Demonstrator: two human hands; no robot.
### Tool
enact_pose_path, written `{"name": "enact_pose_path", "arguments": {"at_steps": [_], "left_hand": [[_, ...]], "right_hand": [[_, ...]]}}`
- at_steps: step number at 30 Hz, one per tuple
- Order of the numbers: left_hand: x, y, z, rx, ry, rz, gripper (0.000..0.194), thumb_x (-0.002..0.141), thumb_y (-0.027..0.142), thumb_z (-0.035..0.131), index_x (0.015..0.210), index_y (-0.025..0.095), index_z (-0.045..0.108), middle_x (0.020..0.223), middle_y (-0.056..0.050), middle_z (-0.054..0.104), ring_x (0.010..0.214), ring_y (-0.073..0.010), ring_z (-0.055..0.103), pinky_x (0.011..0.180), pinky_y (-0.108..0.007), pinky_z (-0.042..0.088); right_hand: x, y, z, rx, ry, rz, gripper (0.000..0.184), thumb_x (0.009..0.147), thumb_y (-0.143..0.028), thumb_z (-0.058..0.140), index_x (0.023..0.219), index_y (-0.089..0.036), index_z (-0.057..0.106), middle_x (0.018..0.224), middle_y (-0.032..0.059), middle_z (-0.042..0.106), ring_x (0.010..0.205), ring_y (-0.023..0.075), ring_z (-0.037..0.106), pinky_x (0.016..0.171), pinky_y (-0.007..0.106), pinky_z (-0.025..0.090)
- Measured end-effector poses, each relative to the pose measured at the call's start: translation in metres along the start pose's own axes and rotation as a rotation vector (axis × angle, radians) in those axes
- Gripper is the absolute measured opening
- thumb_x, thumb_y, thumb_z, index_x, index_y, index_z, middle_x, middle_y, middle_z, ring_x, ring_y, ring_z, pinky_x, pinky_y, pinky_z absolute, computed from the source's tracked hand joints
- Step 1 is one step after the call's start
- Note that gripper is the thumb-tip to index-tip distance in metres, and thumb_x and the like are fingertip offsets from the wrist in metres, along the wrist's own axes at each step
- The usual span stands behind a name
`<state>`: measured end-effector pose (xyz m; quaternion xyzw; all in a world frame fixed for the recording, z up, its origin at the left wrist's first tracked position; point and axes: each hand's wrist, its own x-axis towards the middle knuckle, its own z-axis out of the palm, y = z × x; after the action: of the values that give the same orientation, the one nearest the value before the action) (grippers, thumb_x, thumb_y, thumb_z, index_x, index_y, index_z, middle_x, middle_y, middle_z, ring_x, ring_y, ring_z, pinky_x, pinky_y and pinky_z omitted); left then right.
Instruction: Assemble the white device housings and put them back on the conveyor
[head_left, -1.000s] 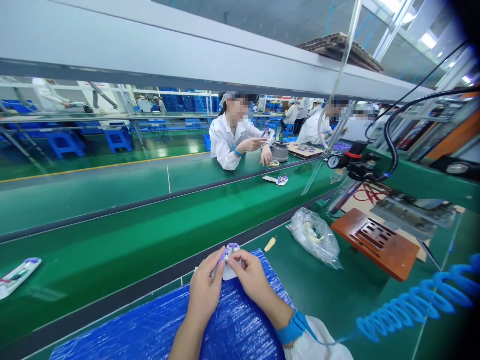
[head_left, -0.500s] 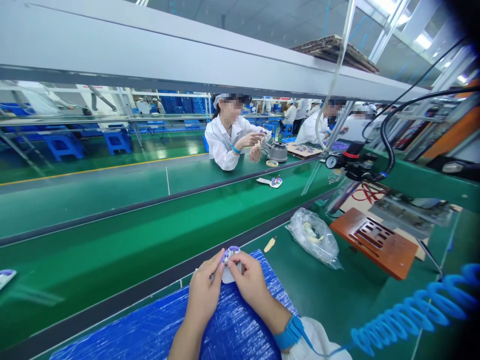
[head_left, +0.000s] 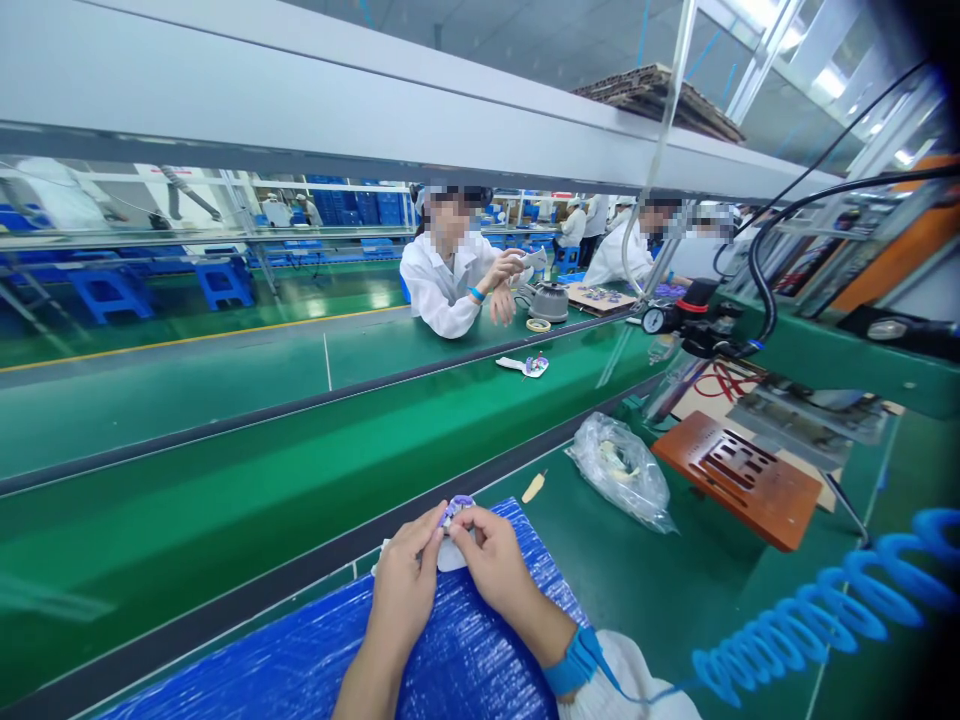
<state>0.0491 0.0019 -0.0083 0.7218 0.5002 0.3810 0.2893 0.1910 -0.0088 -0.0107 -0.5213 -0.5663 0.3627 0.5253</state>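
Observation:
Both hands meet over a small white plastic part with purple pieces (head_left: 451, 556), just above a blue film-wrapped pad (head_left: 472, 640). My left hand (head_left: 406, 572) is closed round its left side. My right hand (head_left: 491, 562) pinches at its upper face with thumb and forefinger; what the fingertips press there is too small to make out. A blue wrist strap (head_left: 574, 662) circles my right wrist. My fingers hide much of the part.
A green belt (head_left: 285, 480) runs beyond the pad, carrying a white-and-purple part (head_left: 526, 366). To the right lie a yellow-handled tool (head_left: 534, 487), a bag of parts (head_left: 619, 470) and an orange fixture plate (head_left: 735, 480). A coiled blue cord (head_left: 825, 610) hangs lower right. A co-worker (head_left: 450, 270) sits opposite.
The view has shifted slightly. My hands keep their grip on the part with only small finger movement. A part at the belt's left edge has left view. The co-worker's hand now raises a white piece.

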Motion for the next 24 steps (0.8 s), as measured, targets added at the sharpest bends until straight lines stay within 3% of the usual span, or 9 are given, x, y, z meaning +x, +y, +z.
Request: {"name": "enact_pose_path", "arguments": {"at_steps": [6, 11, 15, 19, 21, 24], "left_hand": [[0.001, 0.001, 0.002, 0.043, 0.005, 0.011, 0.039, 0.095, 0.036, 0.041, 0.122, 0.021, 0.063, 0.124, -0.007, 0.063, 0.115, -0.0231, 0.058, 0.101, -0.043, 0.047], [-0.001, 0.006, 0.004, 0.054, 0.049, 0.036, 0.039, 0.096, 0.035, 0.04, 0.127, 0.02, 0.059, 0.127, -0.007, 0.061, 0.117, -0.0227, 0.055, 0.101, -0.043, 0.045], [-0.002, 0.012, 0.0, 0.072, 0.317, 0.06, 0.042, 0.094, 0.037, 0.045, 0.132, 0.021, 0.052, 0.131, -0.009, 0.056, 0.118, -0.0237, 0.053, 0.1, -0.041, 0.044], [0.0, 0.014, -0.01, -0.078, 0.609, -0.043, 0.037, 0.095, 0.04, 0.044, 0.123, 0.02, 0.057, 0.121, -0.009, 0.059, 0.096, -0.0194, 0.06, 0.08, -0.031, 0.049], [0.002, 0.014, -0.014, -0.15, 0.668, -0.092, 0.038, 0.094, 0.043, 0.045, 0.12, 0.02, 0.058, 0.119, -0.009, 0.059, 0.092, -0.0184, 0.06, 0.074, -0.029, 0.048], [0.003, 0.013, -0.016, -0.238, 0.664, -0.154, 0.042, 0.093, 0.048, 0.045, 0.121, 0.02, 0.056, 0.119, -0.008, 0.059, 0.085, -0.0168, 0.061, 0.072, -0.029, 0.048]], "right_hand": [[-0.002, 0.0, 0.005, 0.057, 0.046, 0.058, 0.016, 0.083, -0.028, 0.058, 0.074, -0.017, 0.065, 0.066, 0.0008, 0.06, 0.057, 0.0134, 0.047, 0.054, 0.025, 0.035], [0.0, -0.003, 0.003, -0.009, 0.058, 0.023, 0.018, 0.085, -0.031, 0.058, 0.077, -0.017, 0.065, 0.066, 0.0, 0.059, 0.055, 0.0126, 0.044, 0.054, 0.025, 0.035], [0.001, -0.001, -0.004, -0.019, 0.108, 0.023, 0.021, 0.087, -0.037, 0.056, 0.081, -0.018, 0.064, 0.064, -0.0014, 0.055, 0.052, 0.0118, 0.039, 0.053, 0.025, 0.032], [0.014, -0.001, -0.006, 0.062, 0.171, 0.0, 0.023, 0.088, -0.04, 0.055, 0.081, -0.019, 0.059, 0.063, -0.0027, 0.05, 0.055, 0.0124, 0.039, 0.053, 0.025, 0.031], [0.032, -0.005, 0.0, 0.132, 0.163, -0.021, 0.023, 0.087, -0.041, 0.055, 0.08, -0.02, 0.057, 0.064, -0.0027, 0.051, 0.056, 0.0125, 0.041, 0.054, 0.025, 0.033], [0.075, -0.013, 0.023, 0.213, 0.08, -0.028, 0.023, 0.082, -0.042, 0.06, 0.076, -0.02, 0.058, 0.065, -0.0025, 0.055, 0.057, 0.0126, 0.045, 0.056, 0.025, 0.036]]}}
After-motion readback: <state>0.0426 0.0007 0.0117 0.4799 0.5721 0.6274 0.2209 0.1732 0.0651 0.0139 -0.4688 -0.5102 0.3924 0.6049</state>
